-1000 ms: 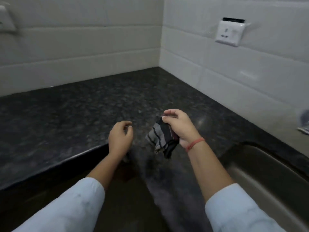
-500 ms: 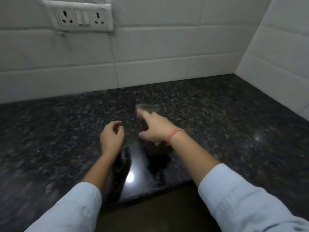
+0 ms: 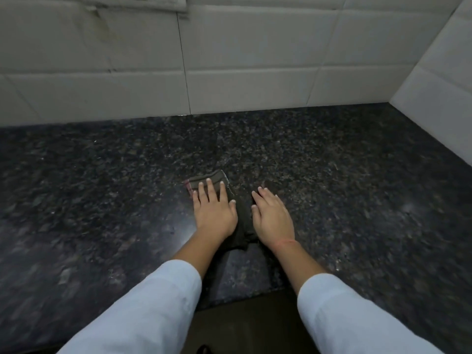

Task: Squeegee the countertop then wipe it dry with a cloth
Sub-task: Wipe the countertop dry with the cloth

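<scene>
A dark striped cloth [image 3: 242, 221] lies spread flat on the black speckled granite countertop [image 3: 344, 180], near its front edge. My left hand [image 3: 213, 212] rests palm down on the cloth's left part, fingers straight and slightly apart, with the cloth's far corner showing past the fingertips. My right hand [image 3: 273, 218] lies flat on the cloth's right side, with a red thread around the wrist. Neither hand curls around the cloth. A strip of cloth shows between the two hands.
White tiled walls [image 3: 255, 60] meet the counter at the back and at the right, forming a corner at the far right. The bottom edge of a wall socket plate [image 3: 143, 2] shows at the top. The counter's front edge [image 3: 242, 298] runs just below my wrists.
My right hand brought the bunched cloth from the air near the sink down onto the counter. Both hands now lie flat on it. The view has swung left and down.
</scene>
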